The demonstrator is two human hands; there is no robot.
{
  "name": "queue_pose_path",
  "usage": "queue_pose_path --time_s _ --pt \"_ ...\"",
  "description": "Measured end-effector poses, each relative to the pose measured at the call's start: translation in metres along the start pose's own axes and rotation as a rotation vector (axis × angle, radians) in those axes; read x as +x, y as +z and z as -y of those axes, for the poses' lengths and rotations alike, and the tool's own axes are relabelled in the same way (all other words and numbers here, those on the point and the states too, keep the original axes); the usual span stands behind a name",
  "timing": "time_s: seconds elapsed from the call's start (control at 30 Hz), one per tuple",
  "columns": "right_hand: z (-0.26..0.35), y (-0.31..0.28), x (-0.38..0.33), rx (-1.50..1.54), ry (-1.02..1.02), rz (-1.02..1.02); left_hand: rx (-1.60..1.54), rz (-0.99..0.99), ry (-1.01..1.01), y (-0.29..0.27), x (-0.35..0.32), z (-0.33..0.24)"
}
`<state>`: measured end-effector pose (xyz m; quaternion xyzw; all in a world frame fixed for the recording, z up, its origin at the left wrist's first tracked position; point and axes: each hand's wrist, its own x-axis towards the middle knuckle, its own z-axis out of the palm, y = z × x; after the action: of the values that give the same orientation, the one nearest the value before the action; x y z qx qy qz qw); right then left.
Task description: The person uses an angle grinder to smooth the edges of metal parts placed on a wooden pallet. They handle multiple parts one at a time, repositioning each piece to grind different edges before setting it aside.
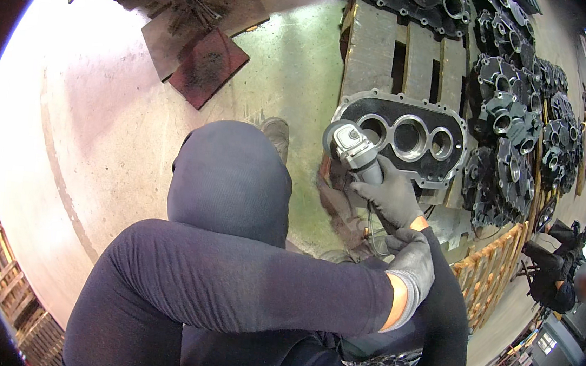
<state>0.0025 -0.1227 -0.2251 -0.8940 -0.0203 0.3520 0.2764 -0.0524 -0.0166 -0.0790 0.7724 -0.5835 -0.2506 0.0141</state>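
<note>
My right hand wears a grey glove and is closed around the body of a silver-and-grey angle grinder. The grinder's head and disc are over the left end of an oval dark metal housing cover, which has a bright machined rim and a row of three round bores. My left hand, also gloved, crosses over beside my right wrist. Its fingers are curled at the grinder's rear end, where the cord hangs; the exact grip is partly hidden.
Beneath the cover is a wooden pallet, with another casting at its far end. Stacks of dark castings stand to the right. My bent knee is at left. A red-brown plate lies beyond. Another person is far right.
</note>
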Motion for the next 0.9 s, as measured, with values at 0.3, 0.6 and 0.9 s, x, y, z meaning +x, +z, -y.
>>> queue_pose_path --time_s 0.3,0.6,0.9 --pt "-0.011 0.012 -0.033 0.051 0.150 0.087 0.006 -0.160 -0.131 0.042 0.035 -0.028" --pt "-0.026 0.004 -0.060 0.088 0.304 0.137 -0.081 -0.124 -0.077 0.033 0.032 -0.030" --pt "-0.063 -0.004 -0.083 0.207 0.195 0.018 -0.071 -0.092 -0.150 0.043 0.058 -0.048"
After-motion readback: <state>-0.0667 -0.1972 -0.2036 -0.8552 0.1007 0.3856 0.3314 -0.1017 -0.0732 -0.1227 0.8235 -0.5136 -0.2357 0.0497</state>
